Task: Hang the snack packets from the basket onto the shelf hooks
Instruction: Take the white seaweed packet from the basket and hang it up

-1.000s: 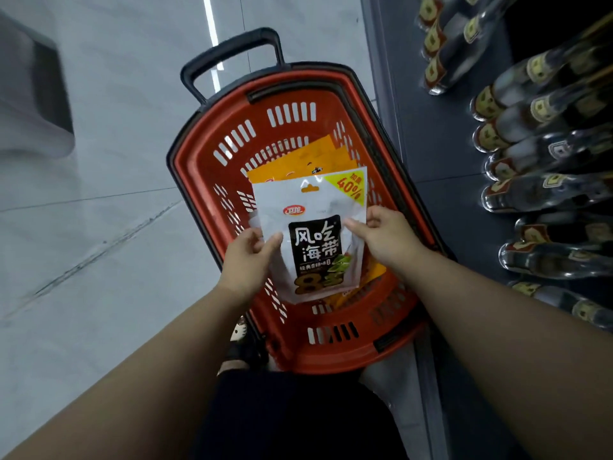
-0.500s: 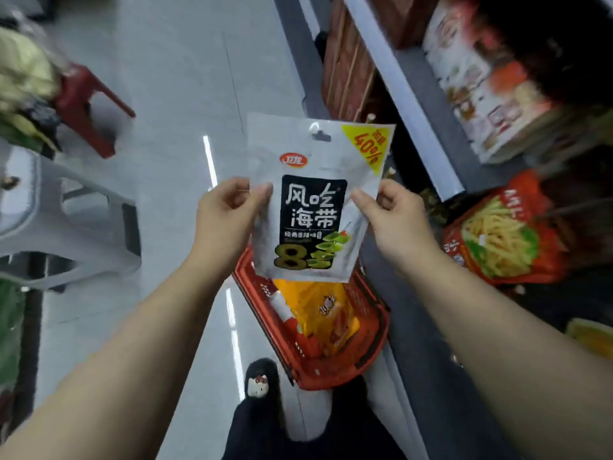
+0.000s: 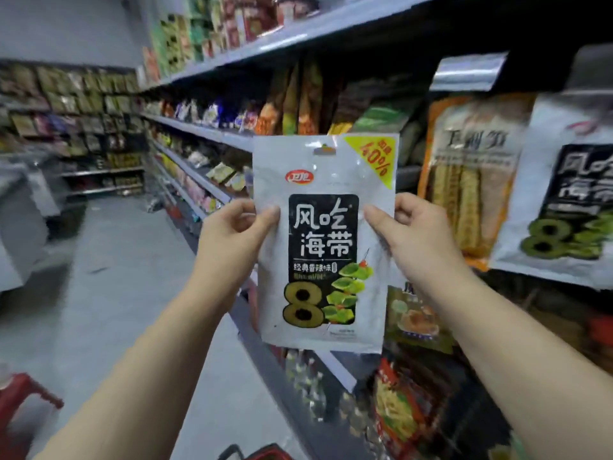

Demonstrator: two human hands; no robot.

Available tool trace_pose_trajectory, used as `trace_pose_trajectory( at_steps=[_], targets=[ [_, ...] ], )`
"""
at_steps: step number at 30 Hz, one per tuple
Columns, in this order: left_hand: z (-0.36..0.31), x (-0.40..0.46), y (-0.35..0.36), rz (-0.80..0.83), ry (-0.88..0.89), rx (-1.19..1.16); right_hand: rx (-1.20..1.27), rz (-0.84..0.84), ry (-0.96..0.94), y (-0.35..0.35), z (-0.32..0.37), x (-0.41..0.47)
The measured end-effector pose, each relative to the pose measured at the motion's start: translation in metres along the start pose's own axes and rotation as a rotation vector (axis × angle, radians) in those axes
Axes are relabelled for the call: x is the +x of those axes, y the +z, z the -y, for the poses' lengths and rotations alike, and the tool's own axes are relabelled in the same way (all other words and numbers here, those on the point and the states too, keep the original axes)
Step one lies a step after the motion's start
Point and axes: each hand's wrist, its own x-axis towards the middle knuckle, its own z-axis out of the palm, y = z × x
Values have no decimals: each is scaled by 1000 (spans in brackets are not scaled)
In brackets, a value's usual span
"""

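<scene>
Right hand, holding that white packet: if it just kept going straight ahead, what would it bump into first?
Probably the orange packet hanging on the shelf, which shows just beyond the right hand gripping the white snack packet. Depth is hard to judge from one view, so the gap between them is unclear.

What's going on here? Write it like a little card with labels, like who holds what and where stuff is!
Place: shop aisle beside snack shelves
Held thing: white seaweed packet, upright, printed front facing the camera
Left hand: pinches the packet's left edge
Right hand: pinches the packet's right edge
Matching packet: hanging on the right, blurred
Orange packet: hangs beside it
Basket: red rim at the bottom edge
Hung yet: no
</scene>
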Motion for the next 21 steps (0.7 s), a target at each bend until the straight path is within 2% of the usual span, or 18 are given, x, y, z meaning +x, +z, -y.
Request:
trace_pose_trajectory(
  at_steps=[5,12,17,21],
  targets=[
    [-34,14,65,187,29,-62,-91,-185,29,-67,26,-5],
    [-43,15,176,412,-38,-96,-234,-417,71,-155,16,-21],
    [-43,18,236,491,-87,-84,-307,-527,116,-200,13,-22],
    [-47,31,263,493,-96,-128,-369,-572,85,-214,13,-7]
  ],
)
